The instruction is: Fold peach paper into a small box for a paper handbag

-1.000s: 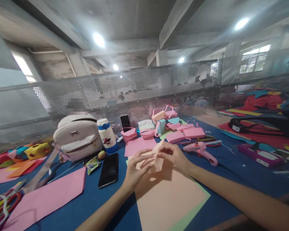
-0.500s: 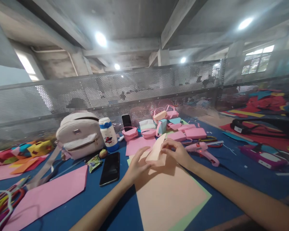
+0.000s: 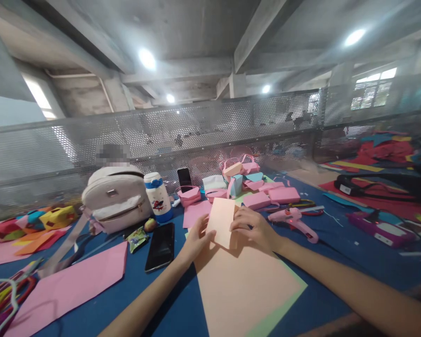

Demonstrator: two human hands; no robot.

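Between my two hands is a folded piece of peach paper (image 3: 221,222), raised above a stack of larger sheets. My left hand (image 3: 198,238) has its thumb and fingers on the piece's left edge. On the other side, my right hand (image 3: 254,227) pinches its right edge with curled fingers, where a folded flap shows. Beneath both hands lie a large peach sheet (image 3: 245,285) and a green sheet (image 3: 284,313) that sticks out along its right side. A pink glue gun (image 3: 294,221) rests just right of my right hand.
A black phone (image 3: 160,247), a bottle (image 3: 157,196) and a white backpack (image 3: 115,199) stand or lie left of the sheets. Several pink paper boxes (image 3: 284,194) sit behind my hands. Pink paper (image 3: 73,290) and scissors (image 3: 24,281) lie at the left, a purple device (image 3: 379,229) at the right.
The peach paper piece has turned from a slant to a more upright position, its broad face now towards me. Both hands have shifted slightly with it.
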